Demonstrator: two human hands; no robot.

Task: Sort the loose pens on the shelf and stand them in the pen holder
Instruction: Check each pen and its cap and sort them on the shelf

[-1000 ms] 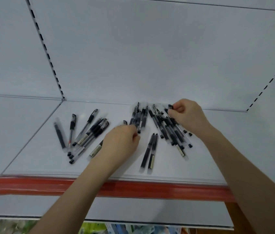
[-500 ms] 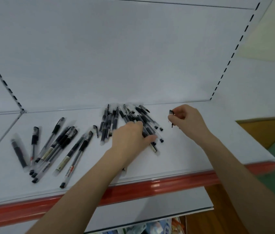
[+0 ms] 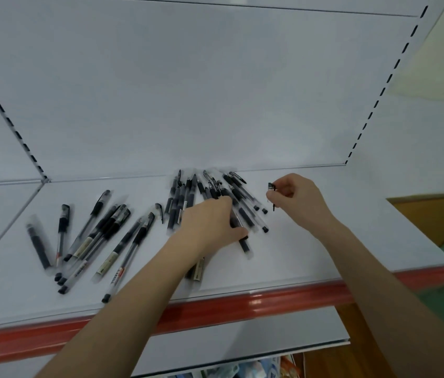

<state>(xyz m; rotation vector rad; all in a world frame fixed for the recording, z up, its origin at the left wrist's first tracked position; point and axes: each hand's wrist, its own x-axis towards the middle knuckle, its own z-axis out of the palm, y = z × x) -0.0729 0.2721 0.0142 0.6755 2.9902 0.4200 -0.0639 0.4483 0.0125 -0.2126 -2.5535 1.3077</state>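
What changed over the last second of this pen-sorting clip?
The right hand drew a small black pen cap rightward, clear of the right-hand pile of black gel pens. The left hand slid right onto that pile. The left-hand cluster of pens stayed put.

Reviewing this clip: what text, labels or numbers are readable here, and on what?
Nothing is legible.
Pale labels on pen barrels: blurred.
Red print on one pen: blurred.
Packets at the bottom edge: print too small.

You have black-capped clear plastic pens (image 3: 98,208) on a plain white metal shelf (image 3: 283,257) edged with a glossy red front strip (image 3: 270,299).
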